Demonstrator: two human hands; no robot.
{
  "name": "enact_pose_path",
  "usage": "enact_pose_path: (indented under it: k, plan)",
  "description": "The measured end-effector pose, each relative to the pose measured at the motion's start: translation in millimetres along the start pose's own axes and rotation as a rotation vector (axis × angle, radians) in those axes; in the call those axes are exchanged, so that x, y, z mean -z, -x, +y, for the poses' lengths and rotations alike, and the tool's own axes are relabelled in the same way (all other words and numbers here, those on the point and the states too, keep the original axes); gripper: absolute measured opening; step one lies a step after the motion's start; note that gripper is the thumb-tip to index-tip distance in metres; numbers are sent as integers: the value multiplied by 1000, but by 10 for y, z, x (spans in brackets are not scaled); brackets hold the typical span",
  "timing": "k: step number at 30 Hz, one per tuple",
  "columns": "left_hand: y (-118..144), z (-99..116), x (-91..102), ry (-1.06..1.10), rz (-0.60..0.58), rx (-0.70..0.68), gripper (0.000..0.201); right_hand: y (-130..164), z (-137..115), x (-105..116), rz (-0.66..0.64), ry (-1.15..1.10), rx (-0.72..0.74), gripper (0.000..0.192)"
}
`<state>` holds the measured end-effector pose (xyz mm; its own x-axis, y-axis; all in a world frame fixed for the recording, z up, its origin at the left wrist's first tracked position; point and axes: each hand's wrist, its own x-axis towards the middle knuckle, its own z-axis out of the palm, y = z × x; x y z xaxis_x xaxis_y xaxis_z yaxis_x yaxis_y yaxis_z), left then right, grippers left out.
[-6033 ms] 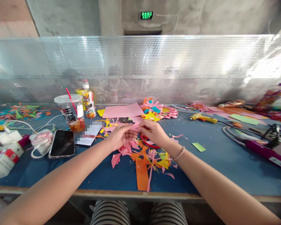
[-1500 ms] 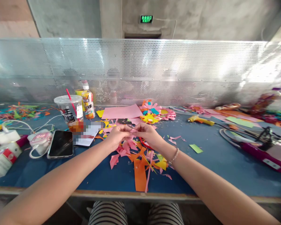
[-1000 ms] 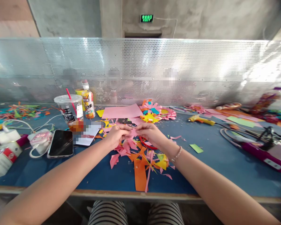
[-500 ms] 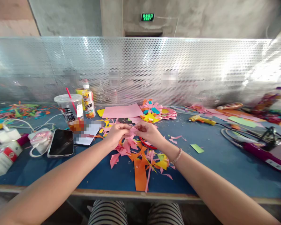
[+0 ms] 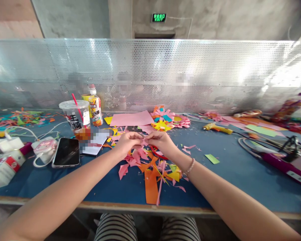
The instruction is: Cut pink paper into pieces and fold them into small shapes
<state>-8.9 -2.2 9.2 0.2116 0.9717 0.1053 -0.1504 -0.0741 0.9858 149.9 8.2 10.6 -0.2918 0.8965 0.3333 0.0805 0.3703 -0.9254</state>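
Both hands meet over the middle of the table, pinching one small piece of pink paper [image 5: 145, 142] between them. The fingers of my left hand [image 5: 127, 144] are closed on its left side. From the right, my right hand [image 5: 162, 144] grips it with thumb and fingertips, partly covering it. Beneath the hands lies a heap of pink paper scraps [image 5: 135, 157]. Red-handled scissors or a similar red loop [image 5: 158, 153] shows partly under my right hand. Nearer me are an orange paper strip [image 5: 151, 187] and yellow scraps [image 5: 174, 174].
Behind the hands lie a pink sheet [image 5: 131, 119] and paper flowers [image 5: 162, 117]. A phone [image 5: 66, 152], drink cup [image 5: 75, 117] and bottle [image 5: 95, 108] stand left. To the right are a yellow glue gun [image 5: 217, 128], cables and a purple power strip [image 5: 286, 169]. A perforated metal screen [image 5: 203, 73] closes the back.
My fingers have drawn in closer around the pink paper, and less of it shows between them. The whole view has shifted very slightly; the things on the table stay put.
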Motion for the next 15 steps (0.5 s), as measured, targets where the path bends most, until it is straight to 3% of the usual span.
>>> enact_pose_path:
  k: [8, 15]
  plan:
    - [30, 34, -13, -76, 61, -29, 8, 30, -65, -23, -90, -111, -77, 9]
    - [30, -20, -18, -295, -7, -220, 4, 29, -72, -48, 20, -142, -173, 28]
